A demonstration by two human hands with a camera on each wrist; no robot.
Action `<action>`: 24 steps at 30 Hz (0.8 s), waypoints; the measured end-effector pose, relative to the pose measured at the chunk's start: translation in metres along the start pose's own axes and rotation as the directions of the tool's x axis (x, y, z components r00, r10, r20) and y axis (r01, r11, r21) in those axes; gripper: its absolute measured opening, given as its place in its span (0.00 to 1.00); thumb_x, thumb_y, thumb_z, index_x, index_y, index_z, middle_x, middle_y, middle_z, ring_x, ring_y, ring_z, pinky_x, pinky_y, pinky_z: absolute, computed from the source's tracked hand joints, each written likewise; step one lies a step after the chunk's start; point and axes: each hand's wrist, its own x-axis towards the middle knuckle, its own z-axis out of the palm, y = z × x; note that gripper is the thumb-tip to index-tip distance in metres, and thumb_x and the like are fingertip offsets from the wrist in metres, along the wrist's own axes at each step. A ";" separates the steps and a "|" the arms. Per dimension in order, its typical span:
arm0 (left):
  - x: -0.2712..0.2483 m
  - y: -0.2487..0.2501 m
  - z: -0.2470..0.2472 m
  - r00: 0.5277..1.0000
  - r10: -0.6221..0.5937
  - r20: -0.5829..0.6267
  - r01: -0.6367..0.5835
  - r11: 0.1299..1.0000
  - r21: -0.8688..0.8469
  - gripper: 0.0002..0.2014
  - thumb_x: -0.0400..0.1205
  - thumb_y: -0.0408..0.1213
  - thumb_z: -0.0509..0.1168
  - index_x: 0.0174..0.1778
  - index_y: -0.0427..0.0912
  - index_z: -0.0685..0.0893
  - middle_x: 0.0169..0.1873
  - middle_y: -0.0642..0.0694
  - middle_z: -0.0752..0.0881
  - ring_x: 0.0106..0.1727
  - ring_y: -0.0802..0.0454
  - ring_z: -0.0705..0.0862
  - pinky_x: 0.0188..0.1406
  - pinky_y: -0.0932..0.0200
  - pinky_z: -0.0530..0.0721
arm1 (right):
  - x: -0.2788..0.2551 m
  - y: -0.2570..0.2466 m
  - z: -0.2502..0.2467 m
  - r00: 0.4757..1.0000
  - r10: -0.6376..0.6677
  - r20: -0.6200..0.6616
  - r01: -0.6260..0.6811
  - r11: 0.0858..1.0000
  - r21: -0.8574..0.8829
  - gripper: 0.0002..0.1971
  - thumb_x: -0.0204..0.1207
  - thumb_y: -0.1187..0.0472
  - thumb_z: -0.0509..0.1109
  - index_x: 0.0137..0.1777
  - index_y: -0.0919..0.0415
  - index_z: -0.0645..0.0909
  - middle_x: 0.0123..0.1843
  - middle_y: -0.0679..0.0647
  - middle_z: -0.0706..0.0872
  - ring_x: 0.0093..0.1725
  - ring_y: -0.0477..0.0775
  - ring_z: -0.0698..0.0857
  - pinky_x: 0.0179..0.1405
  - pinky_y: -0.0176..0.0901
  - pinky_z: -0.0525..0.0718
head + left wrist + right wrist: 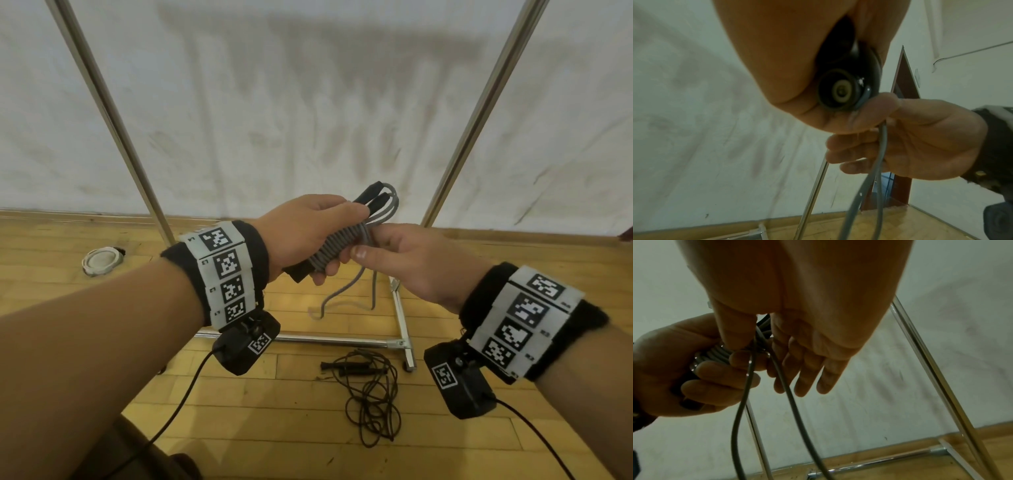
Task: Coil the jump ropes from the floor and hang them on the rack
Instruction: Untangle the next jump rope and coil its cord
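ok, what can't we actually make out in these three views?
- Rack: top bar and any hooks cut off by the head view's upper edge.
- Grey rope: coil middle hidden by the left hand in the head view; the tail's end on the floor is hard to trace.
- Right hand: its grip on the rope is hidden by its own fingers and the palm in the right wrist view.
- Black rope: tangle too small to trace.

Round white object, maybe a lid (101,261)
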 end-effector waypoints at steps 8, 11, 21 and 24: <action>-0.008 0.012 -0.008 0.968 0.041 0.247 -0.040 0.999 -0.007 0.15 0.89 0.51 0.69 0.49 0.43 0.89 0.35 0.39 0.89 0.28 0.47 0.86 0.23 0.58 0.86 | 0.000 0.012 -0.003 0.991 0.053 0.120 -0.057 0.998 0.032 0.13 0.90 0.63 0.60 0.58 0.69 0.84 0.50 0.63 0.90 0.52 0.60 0.91 0.60 0.54 0.89; -0.010 0.010 -0.002 0.902 -0.079 0.425 0.034 0.993 0.112 0.20 0.87 0.50 0.70 0.57 0.32 0.84 0.36 0.40 0.90 0.28 0.48 0.87 0.25 0.58 0.87 | -0.004 0.017 -0.008 0.981 0.062 0.183 -0.027 0.981 -0.192 0.06 0.85 0.58 0.67 0.58 0.50 0.84 0.50 0.50 0.89 0.51 0.40 0.87 0.61 0.44 0.85; -0.002 -0.010 0.025 0.849 -0.468 0.245 0.184 0.697 0.693 0.15 0.86 0.51 0.72 0.66 0.55 0.80 0.39 0.44 0.93 0.30 0.50 0.90 0.32 0.54 0.91 | 0.005 0.000 -0.006 0.988 -0.132 0.079 0.128 0.417 -0.900 0.09 0.87 0.51 0.61 0.52 0.45 0.83 0.41 0.38 0.73 0.46 0.45 0.72 0.51 0.39 0.63; 0.003 -0.015 0.024 0.927 -0.370 0.066 0.221 0.677 0.702 0.13 0.89 0.49 0.68 0.68 0.59 0.78 0.44 0.44 0.92 0.26 0.53 0.90 0.25 0.59 0.88 | 0.003 -0.013 -0.004 0.979 -0.195 0.052 0.091 0.194 -0.977 0.08 0.84 0.51 0.65 0.43 0.44 0.82 0.32 0.42 0.66 0.39 0.48 0.68 0.51 0.45 0.65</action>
